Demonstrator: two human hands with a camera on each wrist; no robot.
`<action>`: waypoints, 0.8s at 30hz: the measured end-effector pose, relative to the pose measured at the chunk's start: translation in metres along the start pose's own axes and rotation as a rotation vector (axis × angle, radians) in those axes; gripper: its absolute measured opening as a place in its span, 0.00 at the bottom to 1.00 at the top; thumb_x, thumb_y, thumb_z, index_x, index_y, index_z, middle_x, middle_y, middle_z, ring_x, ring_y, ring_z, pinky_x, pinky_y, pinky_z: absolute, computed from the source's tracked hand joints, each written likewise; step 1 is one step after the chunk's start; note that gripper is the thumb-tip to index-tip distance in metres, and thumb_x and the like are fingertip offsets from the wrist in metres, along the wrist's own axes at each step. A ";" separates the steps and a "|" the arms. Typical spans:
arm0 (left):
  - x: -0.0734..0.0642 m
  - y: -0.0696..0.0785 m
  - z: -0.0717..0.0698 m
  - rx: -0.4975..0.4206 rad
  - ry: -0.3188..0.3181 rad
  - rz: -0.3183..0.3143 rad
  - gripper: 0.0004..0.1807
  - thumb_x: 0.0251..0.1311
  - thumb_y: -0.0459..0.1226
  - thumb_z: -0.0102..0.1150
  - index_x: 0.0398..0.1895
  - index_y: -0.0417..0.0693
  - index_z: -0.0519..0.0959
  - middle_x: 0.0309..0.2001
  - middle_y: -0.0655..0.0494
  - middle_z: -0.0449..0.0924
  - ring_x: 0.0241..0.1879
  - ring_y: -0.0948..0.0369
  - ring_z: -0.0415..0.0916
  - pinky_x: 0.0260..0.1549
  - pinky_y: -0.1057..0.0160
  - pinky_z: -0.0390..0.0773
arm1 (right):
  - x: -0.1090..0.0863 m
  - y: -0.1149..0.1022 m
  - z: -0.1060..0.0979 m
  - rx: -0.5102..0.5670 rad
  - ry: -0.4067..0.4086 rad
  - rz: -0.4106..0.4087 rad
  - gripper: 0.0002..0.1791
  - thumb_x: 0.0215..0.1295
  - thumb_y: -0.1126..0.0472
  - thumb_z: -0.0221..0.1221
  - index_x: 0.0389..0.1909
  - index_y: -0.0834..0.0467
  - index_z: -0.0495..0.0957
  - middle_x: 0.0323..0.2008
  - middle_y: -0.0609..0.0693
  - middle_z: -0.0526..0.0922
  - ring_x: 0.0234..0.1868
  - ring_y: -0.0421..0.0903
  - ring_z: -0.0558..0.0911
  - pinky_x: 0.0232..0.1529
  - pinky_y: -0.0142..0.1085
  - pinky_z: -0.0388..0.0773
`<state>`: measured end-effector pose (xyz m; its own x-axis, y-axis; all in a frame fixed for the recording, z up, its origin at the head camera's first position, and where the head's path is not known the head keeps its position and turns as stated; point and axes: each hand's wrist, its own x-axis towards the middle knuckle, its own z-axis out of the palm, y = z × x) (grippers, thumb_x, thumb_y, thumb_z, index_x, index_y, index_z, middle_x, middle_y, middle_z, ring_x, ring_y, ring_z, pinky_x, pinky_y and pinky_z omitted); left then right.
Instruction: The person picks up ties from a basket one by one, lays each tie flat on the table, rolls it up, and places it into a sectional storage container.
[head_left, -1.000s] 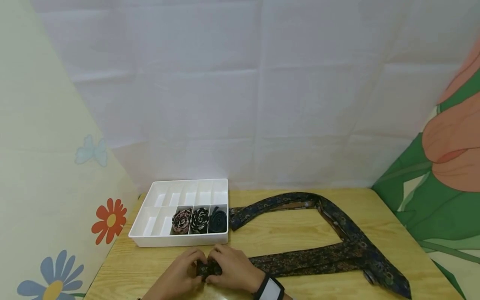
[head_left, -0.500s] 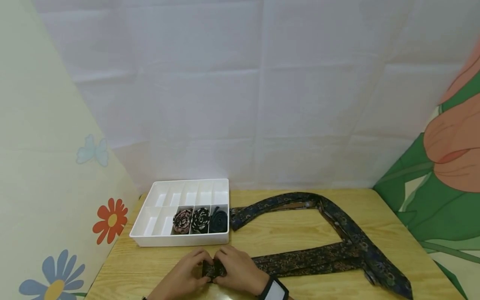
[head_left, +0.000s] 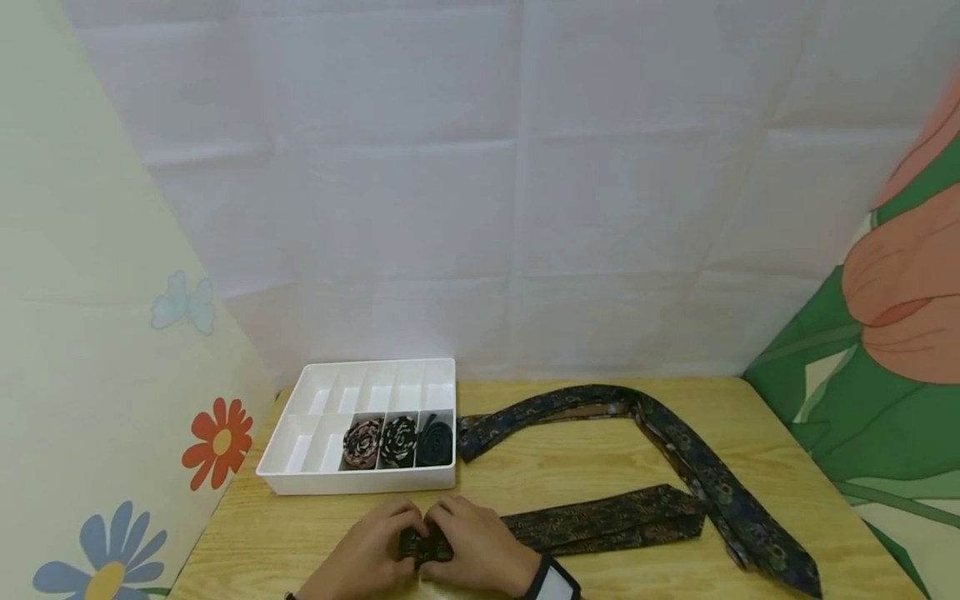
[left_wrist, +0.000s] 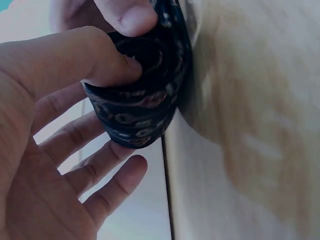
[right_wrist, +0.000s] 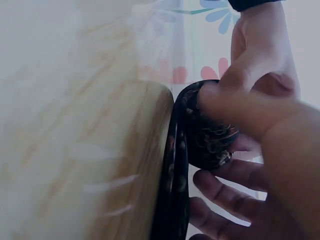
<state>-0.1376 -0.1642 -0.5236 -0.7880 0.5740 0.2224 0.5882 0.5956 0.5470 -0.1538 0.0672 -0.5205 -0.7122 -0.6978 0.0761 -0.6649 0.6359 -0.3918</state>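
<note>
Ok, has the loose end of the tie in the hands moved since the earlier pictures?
Yes: against the white tray, the tie's loose end has slid left, toward the right hand.

A makeshift booth is suggested: a wooden table [head_left: 570, 462] is backed by a creased sheet [head_left: 420, 208] and flanked by flower-patterned walls [head_left: 82, 250].

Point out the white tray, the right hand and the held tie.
Tray [head_left: 360, 481]: head view, front wall.
Right hand [head_left: 482, 546]: head view, back of hand.
Held tie [left_wrist: 132, 114]: left wrist view, side of roll.
</note>
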 end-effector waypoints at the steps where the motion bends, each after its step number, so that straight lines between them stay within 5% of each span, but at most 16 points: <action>1: 0.000 0.001 -0.001 0.000 -0.005 -0.010 0.22 0.49 0.32 0.78 0.46 0.62 0.83 0.51 0.68 0.80 0.51 0.69 0.76 0.50 0.61 0.82 | 0.000 0.000 0.000 -0.002 0.005 -0.001 0.23 0.66 0.37 0.70 0.55 0.44 0.80 0.49 0.39 0.80 0.45 0.32 0.78 0.39 0.28 0.78; 24: 0.002 0.001 0.002 0.045 -0.021 -0.026 0.23 0.51 0.35 0.79 0.50 0.62 0.84 0.53 0.67 0.79 0.53 0.68 0.75 0.54 0.58 0.83 | -0.006 0.002 -0.003 0.011 -0.039 0.070 0.23 0.65 0.39 0.71 0.54 0.45 0.79 0.45 0.39 0.78 0.41 0.32 0.76 0.37 0.30 0.77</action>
<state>-0.1384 -0.1608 -0.5243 -0.7995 0.5693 0.1915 0.5755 0.6349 0.5155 -0.1512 0.0731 -0.5192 -0.7476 -0.6640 0.0126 -0.6109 0.6801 -0.4053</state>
